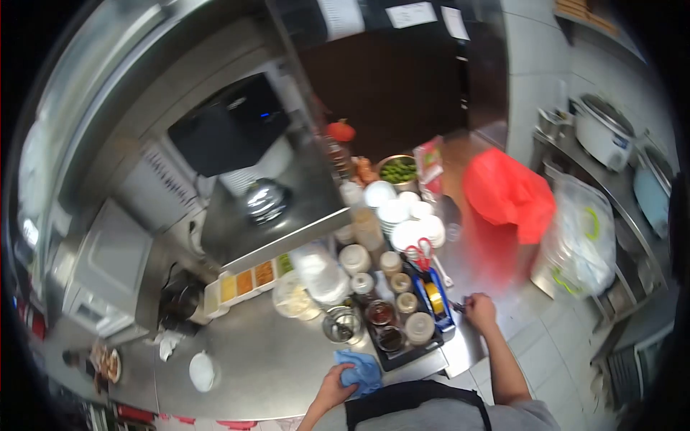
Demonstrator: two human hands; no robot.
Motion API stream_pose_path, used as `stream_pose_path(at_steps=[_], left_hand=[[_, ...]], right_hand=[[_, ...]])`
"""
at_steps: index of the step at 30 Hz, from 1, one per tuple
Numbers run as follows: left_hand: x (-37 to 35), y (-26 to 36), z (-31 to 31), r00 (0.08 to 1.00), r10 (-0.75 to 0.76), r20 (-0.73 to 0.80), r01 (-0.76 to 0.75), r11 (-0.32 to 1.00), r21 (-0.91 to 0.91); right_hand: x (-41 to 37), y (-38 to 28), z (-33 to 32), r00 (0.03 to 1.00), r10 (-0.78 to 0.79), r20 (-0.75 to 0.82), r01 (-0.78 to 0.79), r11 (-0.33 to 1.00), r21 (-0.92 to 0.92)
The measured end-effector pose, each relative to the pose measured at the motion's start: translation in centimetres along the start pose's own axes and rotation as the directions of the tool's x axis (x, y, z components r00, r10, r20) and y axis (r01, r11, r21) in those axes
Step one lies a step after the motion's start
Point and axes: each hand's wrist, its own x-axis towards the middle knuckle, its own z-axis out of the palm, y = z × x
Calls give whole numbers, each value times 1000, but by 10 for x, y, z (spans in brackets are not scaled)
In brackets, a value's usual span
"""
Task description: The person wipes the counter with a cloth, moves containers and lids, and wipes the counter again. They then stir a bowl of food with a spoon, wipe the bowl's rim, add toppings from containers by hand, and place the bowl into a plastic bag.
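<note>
My left hand (336, 386) rests on a blue cloth (361, 371) lying on the steel counter (266, 359), fingers closed over its edge. My right hand (479, 310) is at the counter's right end, beside a blue tray (440, 309) with a yellow tape roll (433, 296). It pinches a small dark object (460, 306) that is too small to identify. A black tray (402, 352) of sauce jars and lidded cups sits between my hands.
Stacked white bowls (402, 212), red-handled scissors (419, 252), a bowl of green limes (397, 171) and a condiment rack (248, 281) line the counter. A red bag (507, 192) and a clear bag (578, 241) hang on bins at the right. A rice cooker (602, 129) stands far right.
</note>
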Motion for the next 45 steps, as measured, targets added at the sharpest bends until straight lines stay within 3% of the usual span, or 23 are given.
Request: stream_pose_path(at_steps=[1,5,7,9,10,12,15,17,20,21,24,27,29,30,31,32,33,36,37,38,40,42,45], left_hand=[[2,-2,1,1000,9,-30,-9,1000,-29],[6,-15,10,992,62,-110,-68,996,-56],[1,-13,11,990,20,-141,-25,999,-29],[-4,3,10,985,-73,-154,72,997,-14],[-4,0,13,979,-11,-205,13,1000,7],[-3,-10,20,947,116,-299,-103,993,58],[-5,-4,21,944,78,-320,-84,996,-4],[-8,-5,25,933,67,-355,-87,995,-40],[-13,-2,24,882,125,-455,-172,983,-63],[-15,1,21,854,155,-496,-213,975,-63],[-14,23,-3,772,238,-589,-300,954,-8],[-1,75,-48,686,332,-648,-400,915,45],[14,117,-74,570,452,-686,-532,839,111],[22,140,-85,498,521,-693,-606,781,151],[31,163,-93,423,581,-695,-675,714,185],[40,184,-97,432,606,-668,-710,685,162],[48,205,-99,446,633,-633,-748,652,125],[68,278,-131,650,756,72,-650,505,568],[81,291,-141,632,766,122,-714,513,476],[96,303,-152,608,776,165,-765,518,383],[131,323,-174,575,817,-39,-766,555,325],[161,341,-181,608,784,-130,-619,570,540],[208,317,-173,703,705,-91,-517,595,616]], right_hand=[[9,8,-2,998,-34,-51,35,999,12],[41,-19,-72,991,-58,124,10,932,362],[53,-78,-128,954,-299,16,240,797,555],[57,-152,-185,898,-440,28,278,614,739],[60,-182,-206,859,-510,57,246,507,826],[68,-239,-235,791,-608,61,282,451,847],[91,-319,-241,641,-768,-23,393,302,868],[108,-366,-230,622,-783,-7,457,356,815],[126,-414,-218,587,-787,-189,763,459,455],[133,-423,-210,612,-752,-247,770,494,403],[169,-426,-188,457,-864,-212,886,422,189],[151,-407,-202,348,-838,-421,937,317,144],[104,-380,-217,439,-793,-421,831,182,525],[81,-358,-221,336,-890,-307,773,75,631],[48,-337,-210,335,-927,-168,475,12,880],[21,-324,-204,188,-946,-263,562,-116,819],[3,-309,-197,280,-922,-269,601,-51,798],[-32,-268,-183,553,-774,-308,666,188,722],[-25,-244,-181,669,-715,-205,499,227,836],[-16,-214,-176,753,-651,-92,317,236,918],[-10,-160,-163,884,-467,-27,201,327,923],[2,-108,-140,964,-265,-28,180,569,803],[25,-51,-97,976,-217,0,164,740,652]])
